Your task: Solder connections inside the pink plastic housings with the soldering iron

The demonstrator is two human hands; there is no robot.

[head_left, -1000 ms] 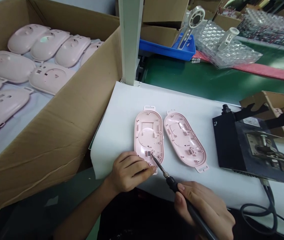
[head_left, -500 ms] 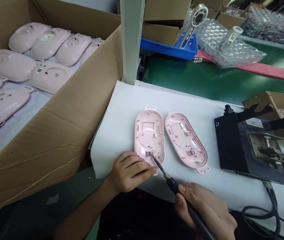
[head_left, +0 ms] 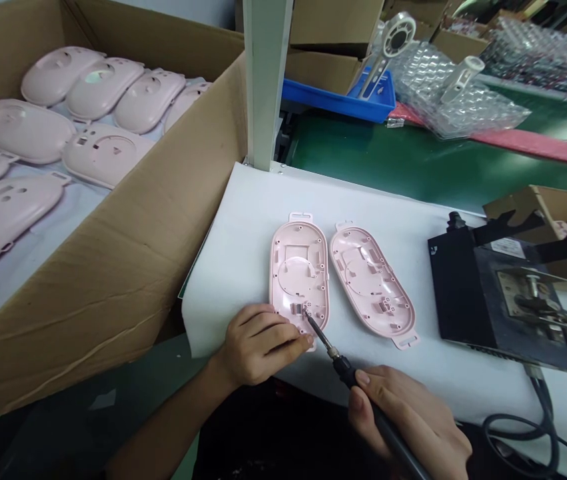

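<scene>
A pink plastic housing shell [head_left: 299,240] lies on the white sheet with its hollow inside facing up. My left hand [head_left: 262,343] grips its near end, fingers closed over the left and lower rim. In my right hand [head_left: 408,420] is a soldering iron [head_left: 342,367], held by its dark handle like a pen. The iron's tip meets the inside of the shell near its lower end, beside a small dark slot; exact contact is too small to make out. A second pink shell [head_left: 373,280], also hollow side up, lies tilted just to the right.
At right stands a black soldering station [head_left: 463,287] with a holder and cable. A large cardboard box [head_left: 178,180] with several pink shells borders the left. Behind are a white post [head_left: 266,87], a blue tray [head_left: 333,97], a small carton [head_left: 553,200] and bubble wrap [head_left: 488,113].
Both hands, the soldering iron and the shells keep their places. Only a very slight shift of the whole view shows.
</scene>
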